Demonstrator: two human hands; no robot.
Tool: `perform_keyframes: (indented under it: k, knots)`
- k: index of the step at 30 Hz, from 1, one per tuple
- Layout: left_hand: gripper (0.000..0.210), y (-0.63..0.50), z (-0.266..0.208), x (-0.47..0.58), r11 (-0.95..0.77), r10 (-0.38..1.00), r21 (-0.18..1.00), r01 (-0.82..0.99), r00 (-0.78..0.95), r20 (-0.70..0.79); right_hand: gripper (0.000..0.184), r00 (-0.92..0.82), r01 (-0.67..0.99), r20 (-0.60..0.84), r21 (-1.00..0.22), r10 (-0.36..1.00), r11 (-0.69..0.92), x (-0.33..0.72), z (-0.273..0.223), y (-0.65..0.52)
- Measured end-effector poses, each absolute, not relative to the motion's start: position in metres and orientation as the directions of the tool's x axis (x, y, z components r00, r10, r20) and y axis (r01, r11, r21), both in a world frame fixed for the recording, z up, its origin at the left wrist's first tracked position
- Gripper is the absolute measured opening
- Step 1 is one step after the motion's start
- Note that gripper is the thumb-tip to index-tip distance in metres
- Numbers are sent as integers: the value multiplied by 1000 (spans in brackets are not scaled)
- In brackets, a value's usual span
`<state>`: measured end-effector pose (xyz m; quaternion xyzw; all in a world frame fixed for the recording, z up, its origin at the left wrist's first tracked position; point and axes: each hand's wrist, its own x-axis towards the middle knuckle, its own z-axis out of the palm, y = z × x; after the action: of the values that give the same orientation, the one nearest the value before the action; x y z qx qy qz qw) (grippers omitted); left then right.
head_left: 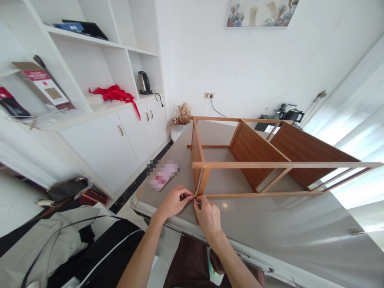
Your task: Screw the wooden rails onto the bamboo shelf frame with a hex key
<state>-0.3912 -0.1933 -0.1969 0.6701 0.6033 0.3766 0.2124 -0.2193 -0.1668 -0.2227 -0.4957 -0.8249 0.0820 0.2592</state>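
A brown wooden shelf rack (240, 165) lies on its side on the grey table, its panels standing upright between the rails. Both of my hands meet at its near left bottom corner. My left hand (177, 202) is closed in a pinch against that corner, and what its fingertips grip is hidden. Just beside it, my right hand (208, 216) is closed with thumb and fingers around a small thin metal piece (199, 203), mostly covered by the fingers.
The grey table (258, 224) extends to the right, with small metal parts (357, 231) near that edge. A pink, blurred-out flat object (164, 176) lies left of the rack. White cabinets (120, 132) stand at left; clothes and bags (90, 240) are piled below. A dried plant (182, 114) stands behind.
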Motion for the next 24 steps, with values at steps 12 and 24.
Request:
perform_keyframes:
  k: [12,24]
  knots:
    - [16,-192,-197,-392,-172,973,725,667,-2,232,14,-362,814,331,-343,871,469,-222,-220,-173]
    - [20,-191,-199,-392,-181,974,732,656,18,224,7,-311,826,247,-408,918,390,-222,-216,-174]
